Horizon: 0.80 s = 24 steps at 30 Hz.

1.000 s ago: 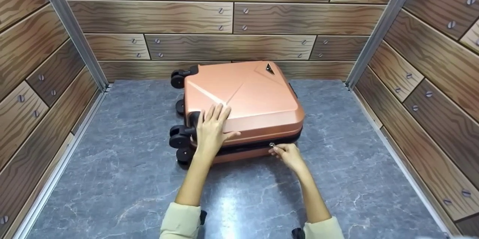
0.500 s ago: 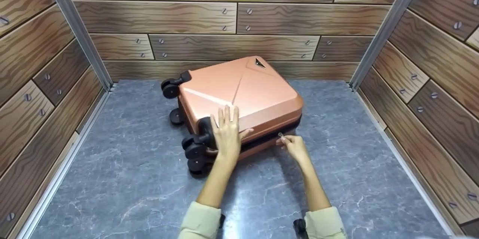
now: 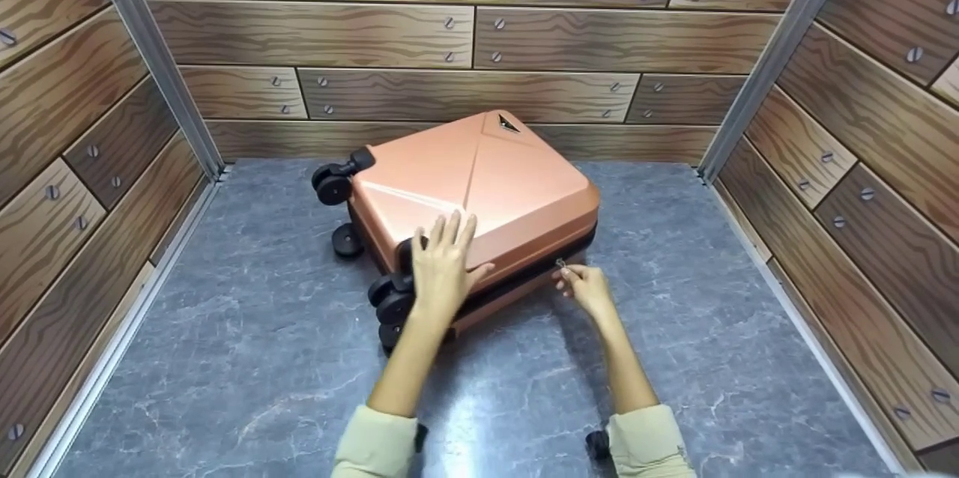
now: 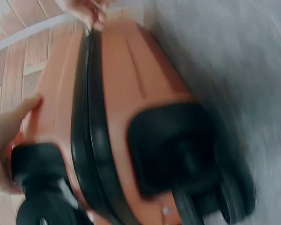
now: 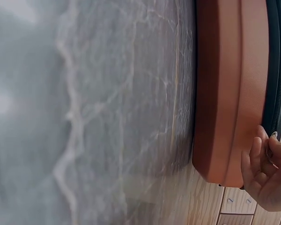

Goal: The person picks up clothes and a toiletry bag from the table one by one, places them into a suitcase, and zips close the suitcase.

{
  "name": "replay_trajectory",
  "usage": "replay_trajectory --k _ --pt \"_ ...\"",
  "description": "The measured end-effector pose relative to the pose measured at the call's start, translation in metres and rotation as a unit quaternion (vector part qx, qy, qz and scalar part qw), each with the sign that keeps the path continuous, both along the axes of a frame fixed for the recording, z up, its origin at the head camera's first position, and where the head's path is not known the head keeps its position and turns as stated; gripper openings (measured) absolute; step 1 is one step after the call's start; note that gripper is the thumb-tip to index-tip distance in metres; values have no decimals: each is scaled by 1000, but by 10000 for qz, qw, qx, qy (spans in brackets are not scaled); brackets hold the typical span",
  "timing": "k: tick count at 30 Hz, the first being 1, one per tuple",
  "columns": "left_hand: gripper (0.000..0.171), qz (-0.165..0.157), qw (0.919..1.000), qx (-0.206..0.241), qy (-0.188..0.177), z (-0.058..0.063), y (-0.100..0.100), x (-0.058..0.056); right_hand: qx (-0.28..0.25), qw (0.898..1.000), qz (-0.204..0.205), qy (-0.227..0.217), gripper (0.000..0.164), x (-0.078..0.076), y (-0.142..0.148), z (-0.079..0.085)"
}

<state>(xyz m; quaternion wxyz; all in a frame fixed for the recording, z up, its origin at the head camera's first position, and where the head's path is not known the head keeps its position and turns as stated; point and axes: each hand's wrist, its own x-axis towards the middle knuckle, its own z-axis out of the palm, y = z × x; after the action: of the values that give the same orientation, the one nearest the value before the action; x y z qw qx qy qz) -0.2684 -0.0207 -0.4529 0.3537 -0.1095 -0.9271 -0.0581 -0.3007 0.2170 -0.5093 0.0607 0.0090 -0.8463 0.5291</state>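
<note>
An orange-pink hard-shell suitcase lies flat on the floor, turned at an angle, its black wheels toward the left. My left hand rests with spread, straight fingers on the near left corner of its lid. Along the near side runs a black zipper band. At its right part, my right hand pinches the small metal zipper pull between thumb and fingers. The right wrist view shows those curled fingers right at the zipper. The left wrist view is blurred.
Grey marbled floor surrounds the suitcase. Wood-plank-patterned walls stand at the back, left and right, with metal posts in the corners. The suitcase's far corner lies close to the back wall.
The suitcase has turned, its wheeled near corner coming toward me and its logo corner shifting left. My right hand, still pinching the zipper pull, has moved slightly right and away from me.
</note>
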Motion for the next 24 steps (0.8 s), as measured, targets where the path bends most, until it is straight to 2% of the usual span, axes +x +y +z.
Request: replay_trajectory --k 3,8,14,19,24 --pt "79 -202 9994 174 204 -4 -6 -2 264 9995 63 175 18 1 -2 1" --pt "80 35 9984 55 564 -9 -3 -6 1164 9928 -91 277 19 3 -6 3" --pt "82 38 9976 74 684 -9 -1 -8 2021 9772 -276 583 15 12 -16 4" --pt "82 49 9973 114 723 -10 -1 -9 2217 9705 46 944 14 21 -29 3" --pt "81 37 9965 164 813 -13 -1 -8 2390 9632 154 1221 15 29 -38 1"
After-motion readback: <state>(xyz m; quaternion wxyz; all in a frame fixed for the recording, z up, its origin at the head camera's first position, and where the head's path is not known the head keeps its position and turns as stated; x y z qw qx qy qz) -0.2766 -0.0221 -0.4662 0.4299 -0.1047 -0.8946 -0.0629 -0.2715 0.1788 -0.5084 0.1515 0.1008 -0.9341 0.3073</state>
